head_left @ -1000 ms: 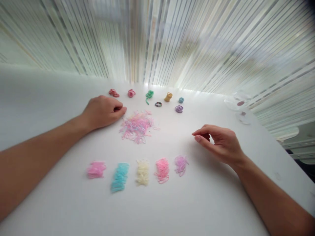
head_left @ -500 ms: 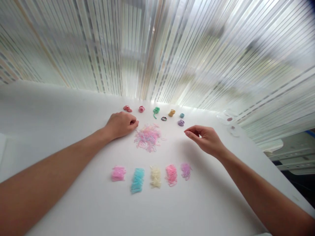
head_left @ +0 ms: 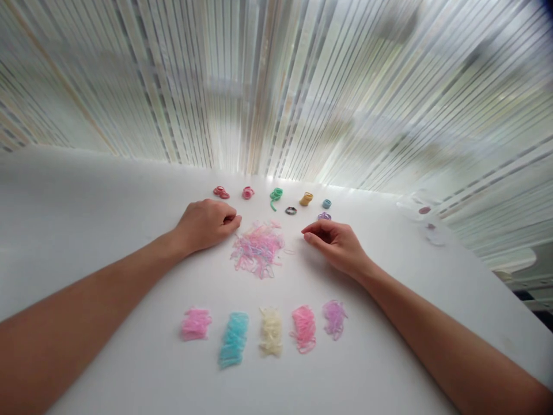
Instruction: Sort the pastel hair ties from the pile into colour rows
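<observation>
You're flanking the tangled pastel rubber-band pile (head_left: 258, 251) w/ both hands.
Your left hand (head_left: 206, 226) is resting curled, grip can't tell; right hand (head_left: 334, 246) is hovering, fingers half-open, holding nothing visible.

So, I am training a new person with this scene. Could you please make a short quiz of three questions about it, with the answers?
1. How many single-colour bundles lie in the row below the tangled pile of elastic hair bands?
2. True or false: the cream bundle lies between the turquoise bundle and the coral-pink bundle.
3. Which is nearer to the purple coil: the left hand or the right hand?

Key: 1. Five. 2. True. 3. The right hand.
</observation>
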Tool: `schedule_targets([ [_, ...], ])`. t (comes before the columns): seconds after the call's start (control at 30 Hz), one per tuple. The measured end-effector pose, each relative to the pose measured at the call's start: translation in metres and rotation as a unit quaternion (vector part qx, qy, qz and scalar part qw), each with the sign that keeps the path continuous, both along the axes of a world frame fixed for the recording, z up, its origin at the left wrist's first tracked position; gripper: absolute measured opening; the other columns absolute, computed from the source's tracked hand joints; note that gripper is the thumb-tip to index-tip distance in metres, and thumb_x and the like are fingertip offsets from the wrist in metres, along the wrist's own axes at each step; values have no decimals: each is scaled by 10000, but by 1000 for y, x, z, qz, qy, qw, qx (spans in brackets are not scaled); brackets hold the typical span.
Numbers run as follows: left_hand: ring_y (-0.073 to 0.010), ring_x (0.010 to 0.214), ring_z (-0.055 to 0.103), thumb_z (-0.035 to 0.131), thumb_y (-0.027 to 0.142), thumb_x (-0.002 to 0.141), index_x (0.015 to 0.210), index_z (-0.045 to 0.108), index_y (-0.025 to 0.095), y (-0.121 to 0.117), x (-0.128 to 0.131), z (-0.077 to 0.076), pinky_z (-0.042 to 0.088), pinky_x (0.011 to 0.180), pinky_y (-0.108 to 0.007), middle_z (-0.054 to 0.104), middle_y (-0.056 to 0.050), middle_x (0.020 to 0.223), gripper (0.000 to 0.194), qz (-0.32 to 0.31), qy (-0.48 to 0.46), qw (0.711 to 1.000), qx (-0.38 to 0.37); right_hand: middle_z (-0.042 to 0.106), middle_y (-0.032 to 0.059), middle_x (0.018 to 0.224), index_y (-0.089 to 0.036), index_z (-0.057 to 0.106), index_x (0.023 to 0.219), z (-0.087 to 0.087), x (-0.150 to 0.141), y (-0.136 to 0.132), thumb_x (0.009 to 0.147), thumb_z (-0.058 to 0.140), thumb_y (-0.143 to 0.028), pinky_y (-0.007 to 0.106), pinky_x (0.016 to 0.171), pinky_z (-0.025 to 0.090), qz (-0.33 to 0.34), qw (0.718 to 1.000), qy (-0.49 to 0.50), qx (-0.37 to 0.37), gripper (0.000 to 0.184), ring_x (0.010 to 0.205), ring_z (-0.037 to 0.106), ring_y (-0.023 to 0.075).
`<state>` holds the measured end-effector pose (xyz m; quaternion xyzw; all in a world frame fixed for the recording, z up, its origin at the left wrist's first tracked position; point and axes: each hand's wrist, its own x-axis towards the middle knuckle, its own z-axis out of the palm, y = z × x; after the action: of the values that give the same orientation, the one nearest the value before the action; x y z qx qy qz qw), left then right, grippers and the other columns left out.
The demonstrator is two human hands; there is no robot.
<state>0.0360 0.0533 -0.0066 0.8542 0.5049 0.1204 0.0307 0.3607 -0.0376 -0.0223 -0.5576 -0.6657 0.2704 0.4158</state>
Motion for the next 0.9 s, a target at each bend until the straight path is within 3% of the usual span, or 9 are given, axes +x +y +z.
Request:
schedule_targets([
  [0.3, -222, 718, 567, 459, 489, 973, 635, 398, 219, -6, 5, 11, 267, 641, -374, 651, -58, 695, 437, 10, 31, 999, 4, 726, 36, 775, -184, 864, 999, 7, -8, -5, 940, 796, -370, 296, 590, 429, 66, 994, -77, 52, 206, 626, 546, 134],
  [0.53, -233, 746, 600, 459, 481, 987, 637, 425, 221, -6, 6, 11, 274, 650, -381, 680, -61, 722, 438, 13, 42, 999, 4, 710, 31, 729, -176, 869, 959, 8, -26, -6, 925, 818, -391, 296, 593, 435, 60, 994, -80, 36, 223, 624, 553, 140],
  [0.9, -235, 740, 563, 448, 488, 967, 636, 402, 219, -7, 9, 12, 250, 650, -379, 654, -69, 717, 430, 22, 37, 999, -8, 754, 39, 727, -189, 874, 904, 8, -27, -5, 960, 786, -378, 293, 583, 422, 55, 994, -87, 30, 216, 603, 540, 134],
])
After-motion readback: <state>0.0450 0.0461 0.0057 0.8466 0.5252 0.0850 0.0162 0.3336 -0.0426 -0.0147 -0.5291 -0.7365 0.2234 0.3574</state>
